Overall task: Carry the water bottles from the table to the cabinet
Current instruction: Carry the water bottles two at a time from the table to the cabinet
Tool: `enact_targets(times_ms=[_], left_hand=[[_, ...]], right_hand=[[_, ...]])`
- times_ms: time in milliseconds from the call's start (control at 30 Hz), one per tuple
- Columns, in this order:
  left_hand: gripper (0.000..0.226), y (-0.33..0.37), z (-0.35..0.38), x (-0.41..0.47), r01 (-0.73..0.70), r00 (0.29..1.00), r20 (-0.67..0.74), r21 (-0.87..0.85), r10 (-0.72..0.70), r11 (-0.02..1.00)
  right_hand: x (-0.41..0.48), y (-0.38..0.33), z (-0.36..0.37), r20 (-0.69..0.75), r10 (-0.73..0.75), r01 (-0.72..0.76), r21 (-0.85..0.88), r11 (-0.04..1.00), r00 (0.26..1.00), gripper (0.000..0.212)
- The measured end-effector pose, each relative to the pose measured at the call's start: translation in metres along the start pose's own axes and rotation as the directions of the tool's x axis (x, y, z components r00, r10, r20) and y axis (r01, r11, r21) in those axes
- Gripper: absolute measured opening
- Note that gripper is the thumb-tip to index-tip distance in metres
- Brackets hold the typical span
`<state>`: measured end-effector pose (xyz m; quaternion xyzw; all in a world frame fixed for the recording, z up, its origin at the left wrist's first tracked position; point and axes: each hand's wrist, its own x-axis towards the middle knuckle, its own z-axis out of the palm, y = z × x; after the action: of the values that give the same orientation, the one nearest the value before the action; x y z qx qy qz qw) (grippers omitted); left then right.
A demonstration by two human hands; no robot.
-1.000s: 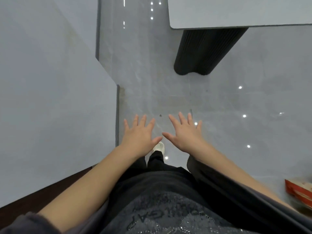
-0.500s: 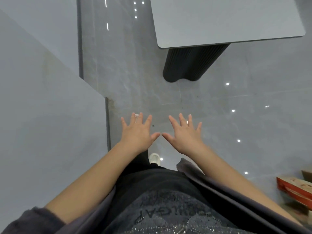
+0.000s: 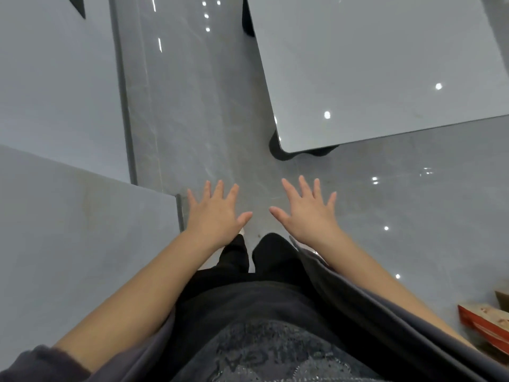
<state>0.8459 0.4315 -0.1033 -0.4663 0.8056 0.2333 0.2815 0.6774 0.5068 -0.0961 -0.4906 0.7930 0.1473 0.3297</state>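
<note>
My left hand (image 3: pixel 216 216) and my right hand (image 3: pixel 307 213) are stretched out in front of me, palms down, fingers spread, holding nothing. They hover over the grey tiled floor. A grey table (image 3: pixel 380 73) with a dark ribbed base (image 3: pixel 300 154) stands ahead on the right; the part of its top in view is bare. No water bottle shows in the frame. No cabinet can be made out for certain.
A grey wall corner (image 3: pixel 82 230) juts out close on my left, its edge beside my left hand. A glossy floor corridor (image 3: pixel 192 106) runs ahead between wall and table. A red-and-white cardboard box (image 3: pixel 487 323) lies at the lower right.
The view has advanced toward the table, which now fills more of the upper right. My hands have drifted apart slightly, still open and empty.
</note>
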Motion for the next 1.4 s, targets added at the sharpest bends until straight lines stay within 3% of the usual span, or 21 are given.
enact_targets(times_ms=[400,733,900,1200,1400], left_hand=[[0.075,-0.038,-0.085,0.088,-0.002,1.000,-0.028,0.014,0.002,1.000],[0.073,-0.067,-0.194,0.208,-0.078,0.997,0.027,0.127,0.076,0.989],[0.073,-0.084,-0.245,0.255,-0.075,0.997,0.036,0.078,0.073,0.994],[0.074,-0.125,-0.326,0.358,-0.236,0.965,0.141,0.096,0.221,0.967],[0.072,-0.148,-0.418,0.438,-0.434,0.898,0.191,0.241,0.396,0.868]], right_hand=[[0.108,-0.042,-0.083,-0.034,-0.056,0.056,0.006,0.998,0.998,0.074],[0.235,-0.077,-0.169,0.006,0.000,0.000,0.070,0.998,1.000,0.075],[0.274,-0.096,-0.215,0.037,0.006,-0.009,0.082,0.997,0.999,0.075],[0.346,-0.119,-0.274,0.060,0.205,-0.213,0.202,0.956,0.977,0.073],[0.395,-0.151,-0.318,0.133,0.419,-0.435,0.405,0.804,0.898,0.074]])
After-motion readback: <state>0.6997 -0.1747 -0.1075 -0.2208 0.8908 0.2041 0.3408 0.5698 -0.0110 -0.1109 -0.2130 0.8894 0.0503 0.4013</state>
